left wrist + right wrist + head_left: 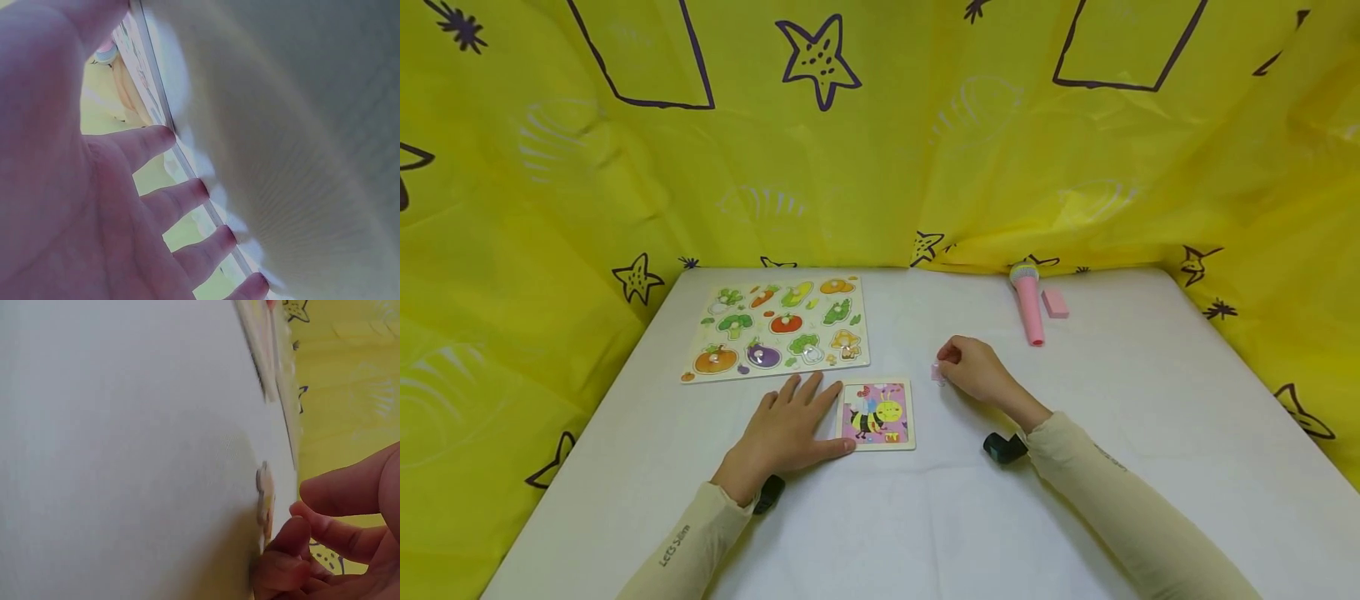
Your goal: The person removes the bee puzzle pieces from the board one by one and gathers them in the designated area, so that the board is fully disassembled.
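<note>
A small pink puzzle piece (936,372) is at the fingertips of my right hand (976,369), whose fingers are curled. In the right wrist view the piece (267,494) sticks out past the thumb and finger that hold its near end, close to the tabletop. My left hand (792,425) lies spread beside a small square bee puzzle (912,417), its thumb touching the lower left of the frame. A pale gap shows in the puzzle's upper left. The left wrist view shows straight fingers (178,203) pointing down to a light edge.
A vegetable peg board (775,327) lies behind the left hand. At the back right are a pink toy microphone (1029,308) and a small pink block (1056,303). The white table (880,533) is backed by a yellow curtain (880,167).
</note>
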Motion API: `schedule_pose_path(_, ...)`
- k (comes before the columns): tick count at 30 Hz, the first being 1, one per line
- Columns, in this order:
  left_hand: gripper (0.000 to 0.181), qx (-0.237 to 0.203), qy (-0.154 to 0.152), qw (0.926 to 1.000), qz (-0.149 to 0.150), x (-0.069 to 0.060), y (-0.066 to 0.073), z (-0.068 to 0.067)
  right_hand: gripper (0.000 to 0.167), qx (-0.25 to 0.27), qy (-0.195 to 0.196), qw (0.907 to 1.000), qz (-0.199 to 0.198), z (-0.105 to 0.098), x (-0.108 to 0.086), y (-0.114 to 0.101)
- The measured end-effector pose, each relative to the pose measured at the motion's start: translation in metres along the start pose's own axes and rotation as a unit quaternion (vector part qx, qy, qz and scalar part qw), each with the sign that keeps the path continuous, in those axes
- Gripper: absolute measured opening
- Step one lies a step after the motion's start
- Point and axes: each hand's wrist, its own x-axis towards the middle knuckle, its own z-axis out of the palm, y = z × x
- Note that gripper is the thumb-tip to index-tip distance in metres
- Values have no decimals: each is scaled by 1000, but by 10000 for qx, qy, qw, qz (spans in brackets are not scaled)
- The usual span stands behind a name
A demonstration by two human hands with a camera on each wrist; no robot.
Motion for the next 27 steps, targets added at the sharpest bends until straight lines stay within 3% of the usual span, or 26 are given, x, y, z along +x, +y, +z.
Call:
schedule_pose_path(9, 93, 43, -33, 10000, -31, 1, 1, 0, 15, 159, 177, 9994, -252, 9, -2, -19)
schedule_pose_path(21, 93, 29, -55, 10000, -75, 1, 2, -1, 12, 456, -221, 9984, -240, 32, -1, -48)
schedule_pose_path(27, 92, 61, -91, 9999, -96, 1, 3, -2, 14, 520, -579, 9958, -475, 39, -1, -55)
